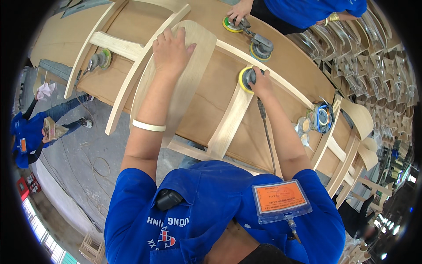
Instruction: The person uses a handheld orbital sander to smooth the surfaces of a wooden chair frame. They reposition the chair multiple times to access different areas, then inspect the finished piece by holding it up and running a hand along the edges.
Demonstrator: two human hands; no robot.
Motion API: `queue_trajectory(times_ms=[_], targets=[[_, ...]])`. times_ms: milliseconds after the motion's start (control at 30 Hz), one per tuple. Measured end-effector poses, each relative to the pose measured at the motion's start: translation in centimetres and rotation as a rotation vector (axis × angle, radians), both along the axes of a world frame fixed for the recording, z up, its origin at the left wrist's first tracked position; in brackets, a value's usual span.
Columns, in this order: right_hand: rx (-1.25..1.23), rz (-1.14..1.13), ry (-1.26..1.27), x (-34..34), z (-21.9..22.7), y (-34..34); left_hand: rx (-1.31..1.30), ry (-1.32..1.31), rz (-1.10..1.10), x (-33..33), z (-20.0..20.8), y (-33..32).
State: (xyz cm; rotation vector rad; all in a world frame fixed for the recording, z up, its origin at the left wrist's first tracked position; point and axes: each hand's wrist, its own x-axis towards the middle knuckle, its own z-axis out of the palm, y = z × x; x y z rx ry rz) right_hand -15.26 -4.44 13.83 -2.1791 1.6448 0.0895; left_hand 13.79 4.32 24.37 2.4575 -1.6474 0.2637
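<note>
My right hand is wrapped round the dark body of an orbital sander with a yellow round pad. The sander stands on its edge against a pale wooden chair frame, where a crossbar meets the long rail. Its hose runs down beside my right forearm. My left hand lies with fingers spread on the wide, curved wooden chair back, near its rounded upper end. Beneath my hands, the frame rests on a brown-covered table.
Another sander lies at left by a second chair frame. Across the table, a co-worker's hand holds a sander; another sander lies nearby. Right are a blue container and more chair frames. Another person stands left.
</note>
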Motion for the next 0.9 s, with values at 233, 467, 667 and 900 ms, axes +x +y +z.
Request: queue_trajectory(times_ms=[233, 467, 667, 900], targets=[[0.026, 0.008, -0.005, 0.9, 0.2, 0.1, 0.013, -0.005, 0.023, -0.1, 0.0, -0.1], [0.013, 0.161, -0.062, 1.7, 0.2, 3.1, 0.011, 0.020, 0.027, -0.1, 0.1, -0.1], [0.093, 0.237, -0.092, 0.7, 0.4, 5.3, 0.017, 0.009, 0.032, -0.3, 0.2, -0.1], [-0.040, 0.134, -0.108, -0.4, -0.7, 0.1, -0.018, -0.068, 0.010, -0.4, 0.0, -0.2]])
